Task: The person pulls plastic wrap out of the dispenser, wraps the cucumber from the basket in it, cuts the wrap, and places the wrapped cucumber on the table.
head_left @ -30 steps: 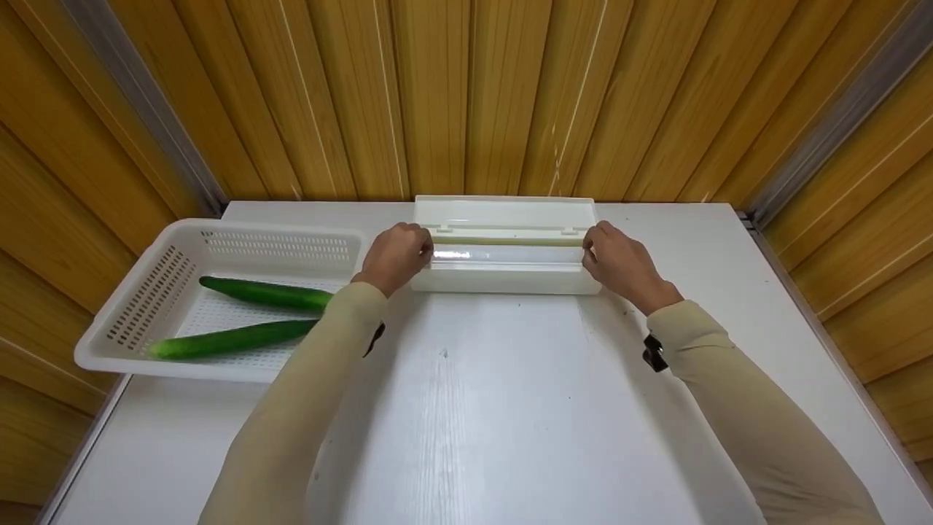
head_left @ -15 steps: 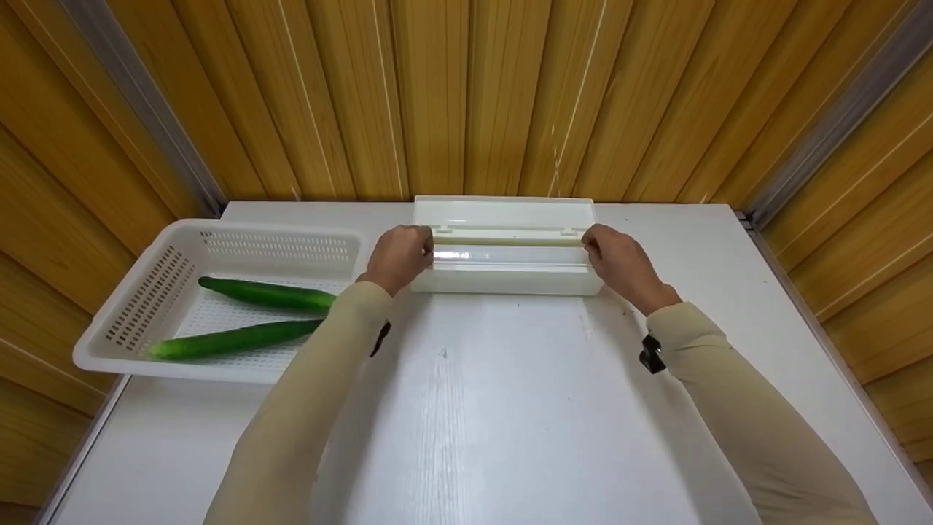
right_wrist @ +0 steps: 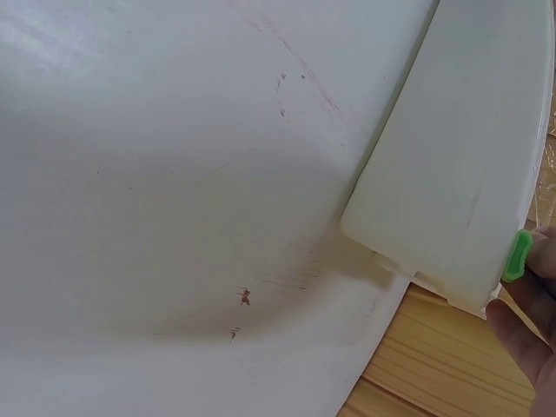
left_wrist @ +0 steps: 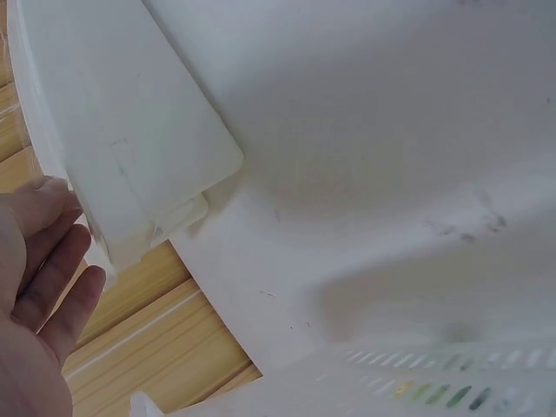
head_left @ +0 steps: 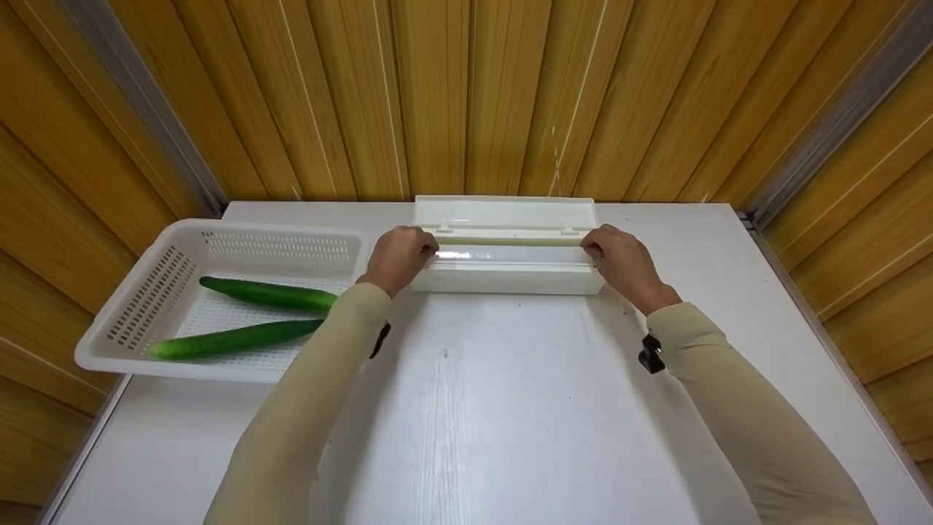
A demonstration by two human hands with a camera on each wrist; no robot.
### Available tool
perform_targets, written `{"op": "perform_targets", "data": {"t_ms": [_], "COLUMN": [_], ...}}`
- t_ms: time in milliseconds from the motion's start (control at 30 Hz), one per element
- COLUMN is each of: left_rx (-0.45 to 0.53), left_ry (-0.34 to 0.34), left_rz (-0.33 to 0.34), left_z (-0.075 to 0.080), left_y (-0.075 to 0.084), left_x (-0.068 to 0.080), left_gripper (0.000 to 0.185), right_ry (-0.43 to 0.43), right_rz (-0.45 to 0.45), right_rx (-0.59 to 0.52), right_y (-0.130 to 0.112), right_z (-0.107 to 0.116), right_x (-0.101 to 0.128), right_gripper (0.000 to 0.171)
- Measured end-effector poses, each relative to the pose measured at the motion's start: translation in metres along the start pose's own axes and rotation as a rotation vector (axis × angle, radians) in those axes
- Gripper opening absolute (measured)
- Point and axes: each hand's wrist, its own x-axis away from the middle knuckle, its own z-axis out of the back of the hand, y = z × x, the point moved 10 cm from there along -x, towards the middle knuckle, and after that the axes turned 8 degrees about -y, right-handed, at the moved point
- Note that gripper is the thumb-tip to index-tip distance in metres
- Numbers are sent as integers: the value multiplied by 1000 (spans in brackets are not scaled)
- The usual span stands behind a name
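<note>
Left hand and right hand are pinching film at 9 and 3 o'clock ends of wrap dispenser; uneven pulling is risking a skewed, clinging film sheet.

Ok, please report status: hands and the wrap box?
Left hand and right hand at the ends of the open wrap dispenser. Film roll exposed. Nothing in the way.

The fingertips of the left hand and the right hand are lying behind the ends of the white dispenser box in the head view, so their grip is not showing. The wrist views are cutting the box off at their edges, and only part of each hand is appearing. A sleeve is covering one end of each cucumber in the basket.
</note>
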Motion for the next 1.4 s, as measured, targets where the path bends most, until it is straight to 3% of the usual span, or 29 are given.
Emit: {"op": "perform_targets", "data": {"t_ms": [267,633,967,1400], "left_rx": [58,44,84,103], "left_ry": [13,37,87,107], "left_rz": [17,21,-50,-54], "left_z": [3,11,18,23], "left_y": [-2,2,4,6], "left_x": [1,2,6,14], "left_gripper": [15,15,15,13], "right_ry": [8,17,93,57], "right_rz": [1,-47,32,17], "right_rx": [1,-25,5,-64], "right_y": [-1,1,-4,-1], "right_z": [2,7,15,14], "right_x": [3,4,6,12], "right_gripper": [10,11,8,10]}}
